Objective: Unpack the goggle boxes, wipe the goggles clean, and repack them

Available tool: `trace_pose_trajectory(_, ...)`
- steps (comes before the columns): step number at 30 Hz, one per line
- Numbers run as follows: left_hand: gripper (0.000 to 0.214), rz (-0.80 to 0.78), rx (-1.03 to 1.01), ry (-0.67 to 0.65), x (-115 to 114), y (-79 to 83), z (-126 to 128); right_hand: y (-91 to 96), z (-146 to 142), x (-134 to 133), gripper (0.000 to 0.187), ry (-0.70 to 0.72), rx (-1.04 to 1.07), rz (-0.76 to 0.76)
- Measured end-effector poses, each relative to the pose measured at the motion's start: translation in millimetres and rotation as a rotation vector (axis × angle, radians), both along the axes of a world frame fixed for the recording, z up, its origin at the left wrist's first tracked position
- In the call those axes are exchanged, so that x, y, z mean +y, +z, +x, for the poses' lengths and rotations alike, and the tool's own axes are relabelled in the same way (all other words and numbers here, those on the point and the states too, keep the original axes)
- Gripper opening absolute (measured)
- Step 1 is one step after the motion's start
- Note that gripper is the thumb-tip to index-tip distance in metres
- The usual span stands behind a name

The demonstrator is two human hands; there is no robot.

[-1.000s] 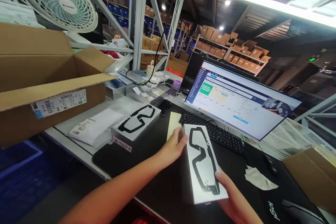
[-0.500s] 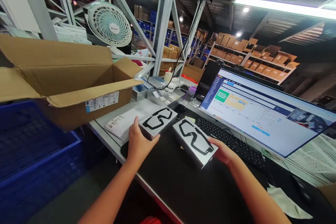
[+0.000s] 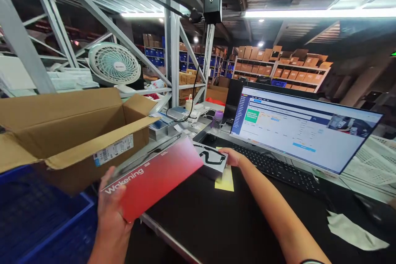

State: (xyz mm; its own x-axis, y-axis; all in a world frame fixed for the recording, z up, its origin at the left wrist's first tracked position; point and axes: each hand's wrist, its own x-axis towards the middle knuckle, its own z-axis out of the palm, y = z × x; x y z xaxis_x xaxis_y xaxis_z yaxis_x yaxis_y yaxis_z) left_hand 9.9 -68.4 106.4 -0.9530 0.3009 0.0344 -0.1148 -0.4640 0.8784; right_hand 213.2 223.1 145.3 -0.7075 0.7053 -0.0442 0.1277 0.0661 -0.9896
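Observation:
My left hand is wrapped round one end of a box with a red side, lettered "Wakening". That box is tilted, its red face toward me, raised above the desk's front edge. My right hand grips the far right corner of a white and grey box with a black goggle-like outline on top. The red-sided box partly covers the other box's left end. Under the right-hand box, a yellow paper slip lies on the black desk mat.
An open cardboard carton stands at the left by a blue plastic crate. A monitor, keyboard, mouse and crumpled white cloth occupy the right. Behind are a purple-capped bottle and a fan.
My left hand has moved left and nearer with its box, turning the red side toward me. My right hand has shifted its box slightly away and left, exposing the yellow slip. The view has turned.

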Motion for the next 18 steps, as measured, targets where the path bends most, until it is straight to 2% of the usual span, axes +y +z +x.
trace_pose_trajectory(4, 0.076, 0.071, -0.174, -0.199, -3.3, -2.1, -3.5, 7.6, -1.9, 4.1, 0.033, 0.019, 0.003, 0.145)
trace_pose_trajectory(8, 0.081, 0.076, -0.23, -0.297, 11.8, 7.4, 12.2, 11.4, 19.3, 4.1, 0.024, -0.04, 0.004, 0.304)
trace_pose_trajectory(11, 0.082, 0.076, -0.299, -0.405, 28.9, 11.9, 26.3, 19.9, 59.9, -17.5, 0.025, -0.107, 0.043, 0.409)
trace_pose_trajectory(14, 0.078, 0.087, -0.389, -0.643, 48.9, 9.3, 41.5, 30.6, 115.5, -60.2, 0.046, -0.123, 0.096, 0.594)
trace_pose_trajectory(16, 0.067, 0.055, -0.435, -0.778, 63.4, 5.7, 55.7, 35.0, 151.2, -90.7, 0.066, -0.055, 0.087, 0.79)
trace_pose_trajectory(18, 0.049, -0.042, -0.471, -0.884, 77.6, 2.6, 74.5, 35.2, 180.3, -113.3, 0.068, -0.014, 0.055, 0.894)
